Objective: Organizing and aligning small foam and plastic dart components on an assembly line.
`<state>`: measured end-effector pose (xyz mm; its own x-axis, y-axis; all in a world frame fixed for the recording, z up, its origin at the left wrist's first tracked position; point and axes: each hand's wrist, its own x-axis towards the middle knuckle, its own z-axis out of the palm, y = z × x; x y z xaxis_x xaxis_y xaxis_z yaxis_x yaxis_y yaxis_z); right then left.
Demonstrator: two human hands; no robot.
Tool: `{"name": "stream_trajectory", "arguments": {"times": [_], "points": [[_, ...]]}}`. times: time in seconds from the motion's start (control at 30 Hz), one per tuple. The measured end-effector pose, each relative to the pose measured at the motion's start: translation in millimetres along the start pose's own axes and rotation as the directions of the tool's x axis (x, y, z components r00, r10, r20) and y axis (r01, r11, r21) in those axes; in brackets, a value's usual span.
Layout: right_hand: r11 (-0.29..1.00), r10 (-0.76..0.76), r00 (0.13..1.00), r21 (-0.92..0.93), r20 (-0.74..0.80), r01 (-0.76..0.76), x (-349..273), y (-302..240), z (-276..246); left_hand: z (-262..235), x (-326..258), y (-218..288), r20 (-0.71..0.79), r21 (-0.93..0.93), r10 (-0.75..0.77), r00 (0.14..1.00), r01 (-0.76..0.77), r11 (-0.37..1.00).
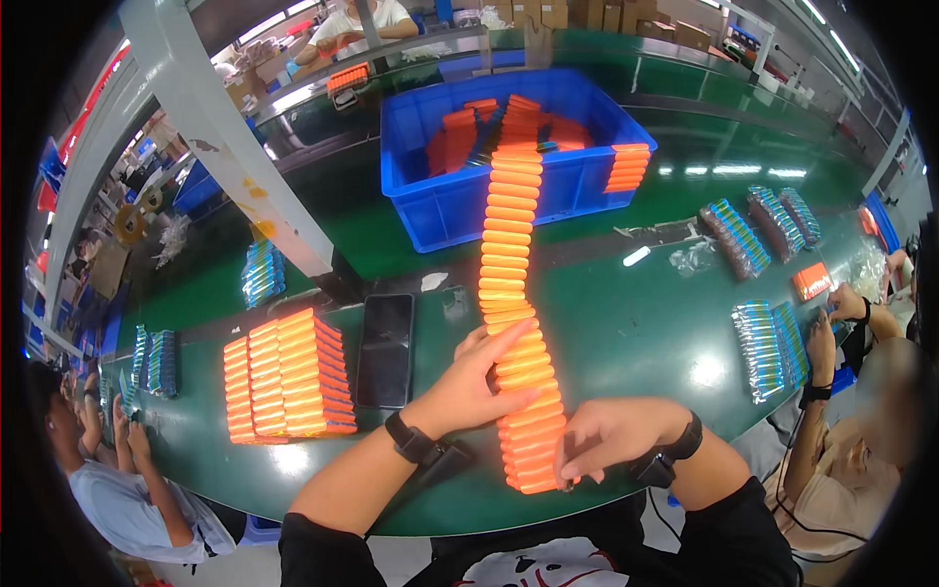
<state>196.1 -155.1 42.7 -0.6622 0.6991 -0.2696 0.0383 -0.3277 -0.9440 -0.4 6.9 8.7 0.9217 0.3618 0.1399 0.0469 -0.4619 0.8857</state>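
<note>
A long strip of orange cylinders (507, 264), lying side by side, runs over the near wall of a blue bin (450, 210) and down the green table toward me. My left hand (479, 382) rests on the strip's left side, index finger and thumb spread apart across it. At the strip's near end, my right hand (621, 435) is closed, its fingertips pinched beside the lowest cylinders. A small dark bit shows at those fingertips, too small to name. More orange strips (523, 117) lie heaped inside the bin, and one short piece (627, 168) hangs over its right corner.
Stacked orange cylinders (284, 377) and a black phone (384, 352) lie left of my arm. Blue-wrapped bundles (768, 347) sit at the right near a co-worker's hands (827, 333). A white metal post (225, 147) rises at the left. Another person sits at far left.
</note>
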Motion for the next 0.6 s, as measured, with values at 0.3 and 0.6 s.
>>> {"name": "stream_trajectory", "arguments": {"times": [0.3,0.6], "points": [[0.988,0.129,0.989,-0.091,0.078,-0.121,-5.4,-6.1,-17.2,3.5,-3.3,-9.4,-0.061,0.062,-0.064,0.996,0.067,0.996],[0.718,-0.660,0.458,-0.680,-0.596,0.150,46.8,28.1,-24.8,5.6,-0.4,-12.7,-0.060,0.086,-0.015,0.998,0.020,0.996]]}}
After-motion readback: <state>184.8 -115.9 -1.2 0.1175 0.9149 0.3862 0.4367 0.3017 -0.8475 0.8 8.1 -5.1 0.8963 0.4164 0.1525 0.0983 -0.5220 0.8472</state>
